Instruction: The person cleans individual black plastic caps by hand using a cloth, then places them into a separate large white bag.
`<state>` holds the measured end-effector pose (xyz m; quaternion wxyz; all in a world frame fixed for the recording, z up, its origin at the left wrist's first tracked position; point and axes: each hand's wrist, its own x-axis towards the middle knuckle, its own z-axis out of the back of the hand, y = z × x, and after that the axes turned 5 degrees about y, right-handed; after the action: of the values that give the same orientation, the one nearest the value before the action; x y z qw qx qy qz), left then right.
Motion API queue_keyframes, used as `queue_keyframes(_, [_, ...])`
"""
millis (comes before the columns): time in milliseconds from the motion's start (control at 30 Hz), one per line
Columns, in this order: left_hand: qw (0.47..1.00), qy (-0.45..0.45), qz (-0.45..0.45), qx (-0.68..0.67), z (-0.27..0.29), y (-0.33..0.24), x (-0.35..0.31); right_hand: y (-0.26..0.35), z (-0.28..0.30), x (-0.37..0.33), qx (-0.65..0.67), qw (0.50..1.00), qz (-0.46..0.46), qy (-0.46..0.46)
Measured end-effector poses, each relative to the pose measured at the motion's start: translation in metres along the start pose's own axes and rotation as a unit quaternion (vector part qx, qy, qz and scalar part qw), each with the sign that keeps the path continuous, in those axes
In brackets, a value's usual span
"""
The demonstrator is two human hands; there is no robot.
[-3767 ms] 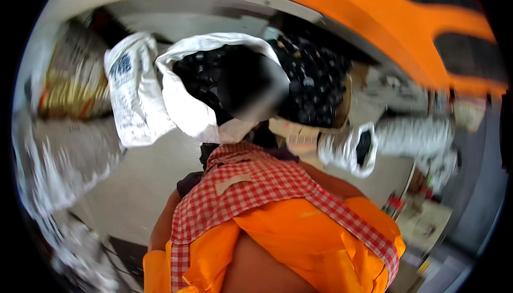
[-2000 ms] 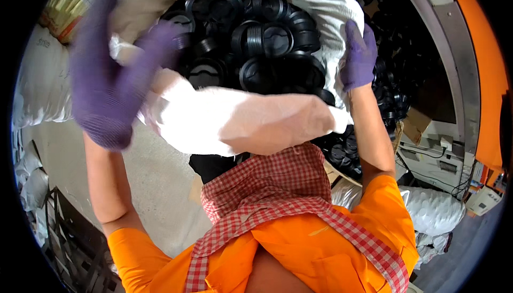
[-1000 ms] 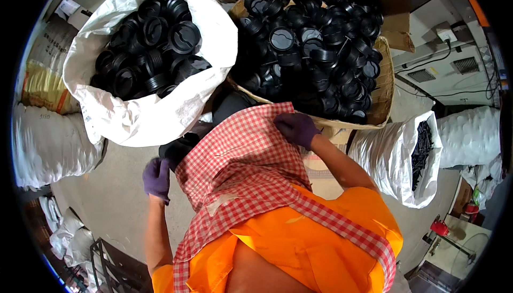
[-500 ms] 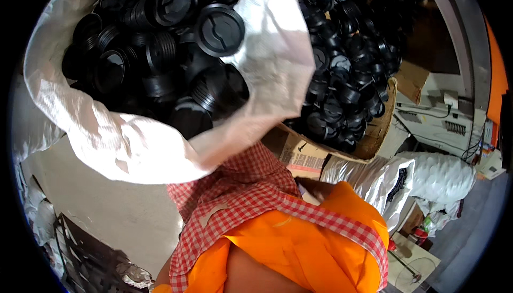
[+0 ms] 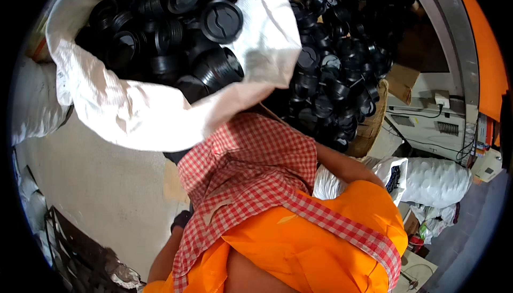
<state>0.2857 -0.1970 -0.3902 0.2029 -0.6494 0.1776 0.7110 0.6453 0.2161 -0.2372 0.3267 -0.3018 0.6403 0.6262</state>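
The white sack [image 5: 155, 116] gapes ahead of the dark-gloved left hand [image 5: 181, 219], well apart from it, its mouth a lopsided oval. The right hand is out of sight past the checked apron [image 5: 278, 149] — so I can't say which is nearer. Only part of the left shows; whether either is spread or closed, I can't tell. The sack's rim is crumpled; inside lie round, ribbed black caps [image 5: 222, 21] — more fill a cardboard box [image 5: 370, 127] to its right.

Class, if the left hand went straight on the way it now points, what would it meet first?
From the left hand, probably the checked apron, though depth is unclear.
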Motion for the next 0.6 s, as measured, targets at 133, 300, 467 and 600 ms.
queue_keyframes(133, [0.991,0.017,0.040,0.128,0.012,-0.025,0.000,0.001,0.044,-0.022,-0.050,0.997,0.019,-0.064])
queue_keyframes(300, [0.974,0.021,-0.018,0.223,0.017,-0.005,0.016,0.032,0.103,-0.031,-0.090,0.793,0.088,-0.596])
queue_keyframes(467, [0.981,-0.035,0.012,0.188,0.039,-0.025,-0.009,0.036,0.167,-0.008,-0.239,0.770,0.008,-0.592])
queue_keyframes(600, [0.990,-0.078,-0.012,0.120,0.033,-0.047,-0.023,0.041,0.168,-0.002,-0.159,0.792,0.022,-0.590])
